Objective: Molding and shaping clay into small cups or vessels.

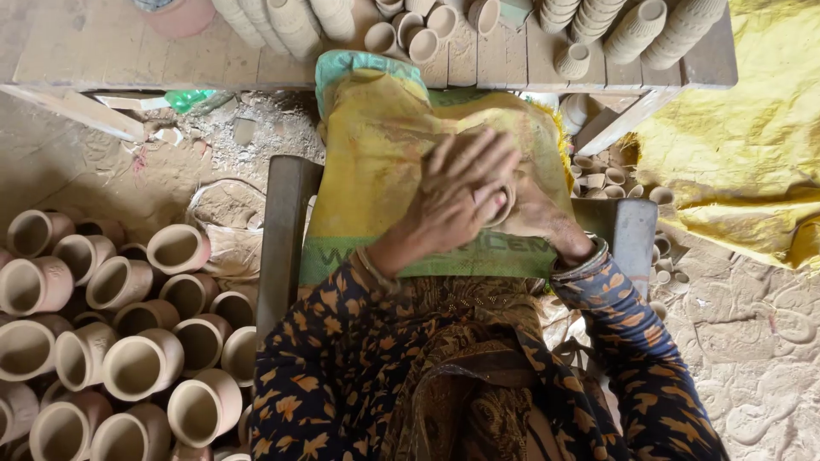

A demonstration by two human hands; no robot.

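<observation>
Head view. The left hand [457, 192] lies flat, fingers extended and together, pressed over a small clay cup [504, 205]. The right hand [547, 224] is curled beneath and behind the cup, cupping it from the right side; how tightly its fingers close cannot be told. The cup sits between the two palms, directly above the yellow woven sack [384, 162]. Only a curved arc of its rim shows at the left fingertips. The rim faces left, so the cup's long axis appears to run roughly left to right; the rest is hidden.

Materials: the cup is pale, unfired, matte clay. The sack is coarse woven plastic, yellow with a green band, draped over a grey metal stand [286, 230] under the hands.

Left of the left hand, on the dusty floor, stands a cluster of round-bellied clay pots [141, 363] with flared rims, about twenty in view, mouths tilted upward. Beyond the hands, a wooden plank bench [111, 47] carries stacked clay cups [615, 21] in about eight nested columns, plus about six loose ones. Right of the right hand lie many tiny clay cups [602, 181], uncountable, and a yellow tarpaulin [735, 145].
</observation>
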